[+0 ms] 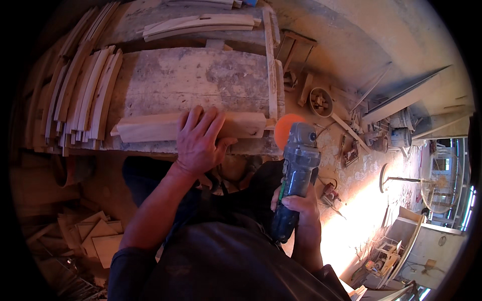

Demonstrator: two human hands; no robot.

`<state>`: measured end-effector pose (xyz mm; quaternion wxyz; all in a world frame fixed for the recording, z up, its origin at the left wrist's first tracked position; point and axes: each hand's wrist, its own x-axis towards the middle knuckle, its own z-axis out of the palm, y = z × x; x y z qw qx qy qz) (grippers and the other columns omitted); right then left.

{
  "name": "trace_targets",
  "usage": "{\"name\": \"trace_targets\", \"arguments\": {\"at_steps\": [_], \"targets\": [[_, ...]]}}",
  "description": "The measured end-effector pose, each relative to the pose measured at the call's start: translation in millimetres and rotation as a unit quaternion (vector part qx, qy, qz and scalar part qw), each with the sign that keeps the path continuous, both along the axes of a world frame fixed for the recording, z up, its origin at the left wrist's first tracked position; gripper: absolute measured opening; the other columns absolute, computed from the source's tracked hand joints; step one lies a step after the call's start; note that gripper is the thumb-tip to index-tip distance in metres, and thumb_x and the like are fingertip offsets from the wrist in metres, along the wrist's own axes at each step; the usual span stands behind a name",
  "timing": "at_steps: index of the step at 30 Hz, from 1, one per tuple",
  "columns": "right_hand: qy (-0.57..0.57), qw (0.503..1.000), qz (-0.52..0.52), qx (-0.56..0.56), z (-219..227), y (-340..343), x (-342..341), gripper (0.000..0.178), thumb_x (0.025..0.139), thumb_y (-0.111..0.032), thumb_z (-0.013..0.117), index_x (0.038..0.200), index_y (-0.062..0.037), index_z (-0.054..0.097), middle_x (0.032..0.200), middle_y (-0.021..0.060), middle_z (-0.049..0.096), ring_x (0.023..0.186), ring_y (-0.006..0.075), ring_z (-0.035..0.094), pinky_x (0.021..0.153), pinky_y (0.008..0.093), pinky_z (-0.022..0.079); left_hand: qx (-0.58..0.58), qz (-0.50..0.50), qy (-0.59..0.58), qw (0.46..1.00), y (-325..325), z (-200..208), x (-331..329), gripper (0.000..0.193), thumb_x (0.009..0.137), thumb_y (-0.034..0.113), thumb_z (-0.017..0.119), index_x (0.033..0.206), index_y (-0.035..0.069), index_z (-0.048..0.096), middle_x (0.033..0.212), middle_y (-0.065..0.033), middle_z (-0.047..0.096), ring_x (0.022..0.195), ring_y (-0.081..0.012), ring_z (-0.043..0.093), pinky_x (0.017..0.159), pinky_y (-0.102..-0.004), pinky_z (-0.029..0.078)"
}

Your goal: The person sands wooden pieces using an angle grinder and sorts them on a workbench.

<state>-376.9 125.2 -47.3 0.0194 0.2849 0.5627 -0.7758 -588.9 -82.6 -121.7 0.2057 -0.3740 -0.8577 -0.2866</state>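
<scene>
Head view. Table [193, 75] as landmark. Stage, as judged: one piece in hand, work on it under way; how much of its surface is done, cannot tell. Stacked strips [93, 95] at the table's left end, and curved pieces [201, 23] on its far part; no visible sign of which are worked and which remain.

Wood piece [150, 128] lies lengthwise along the table's near edge, narrow right end close to the table's right side. Left hand [198, 143] above it, fingers spread across the top, thumb toward the near side; resting on it, not wrapped around. Right hand [305, 200] off the table's near right corner, grasping the body of a power tool [299, 168]. Its orange disc [284, 130] sits just by the wood's right end; contact unclear.
</scene>
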Motion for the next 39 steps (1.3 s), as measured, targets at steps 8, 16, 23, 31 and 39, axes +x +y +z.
{"name": "trace_targets", "arguments": {"at_steps": [8,16,23,31,39], "targets": [[-0.011,1.000,0.020,-0.002,5,-5,-7,0.062,0.066,-0.021,0.077,0.119,0.0047,0.057,0.082,0.0180,0.071,0.069,0.0280,0.072,0.065,0.0393,0.059,-0.007,0.003,0.016,1.000,0,-3,2,0.063,0.085,0.047,0.082,0.127,0.002,0.068,0.132,-0.0133,0.068,0.123,-0.0398,0.058,0.106,-0.0523,0.042],[0.029,0.998,-0.044,-0.015,1,7,12,0.060,0.068,-0.019,0.077,0.119,0.0050,0.057,0.083,0.0184,0.071,0.068,0.0280,0.072,0.064,0.0391,0.060,-0.027,-0.018,0.000,0.999,2,10,-8,0.062,0.087,0.047,0.079,0.126,0.000,0.068,0.127,-0.0144,0.067,0.117,-0.0374,0.059,0.103,-0.0508,0.043],[0.042,0.998,-0.037,-0.025,-1,8,16,0.056,0.070,-0.016,0.078,0.118,0.0053,0.059,0.084,0.0167,0.071,0.070,0.0253,0.071,0.067,0.0382,0.059,-0.130,-0.040,-0.032,0.990,17,31,-55,0.046,0.092,0.039,0.074,0.123,0.005,0.070,0.108,-0.0131,0.064,0.106,-0.0360,0.060,0.095,-0.0485,0.047],[0.041,0.998,-0.047,0.032,-6,7,22,0.058,0.068,-0.021,0.077,0.116,0.0053,0.059,0.082,0.0180,0.071,0.067,0.0278,0.072,0.064,0.0387,0.060,-0.127,-0.002,-0.020,0.992,19,40,-69,0.038,0.100,0.040,0.068,0.122,0.009,0.073,0.105,-0.0124,0.068,0.106,-0.0342,0.062,0.091,-0.0476,0.049],[0.050,0.997,-0.048,0.032,7,7,14,0.052,0.066,-0.021,0.076,0.108,0.0062,0.063,0.082,0.0169,0.071,0.068,0.0265,0.071,0.066,0.0380,0.059,-0.163,-0.071,-0.109,0.978,13,35,-55,0.042,0.100,0.043,0.067,0.124,0.009,0.073,0.097,-0.0151,0.071,0.095,-0.0385,0.069,0.084,-0.0510,0.055]]}}
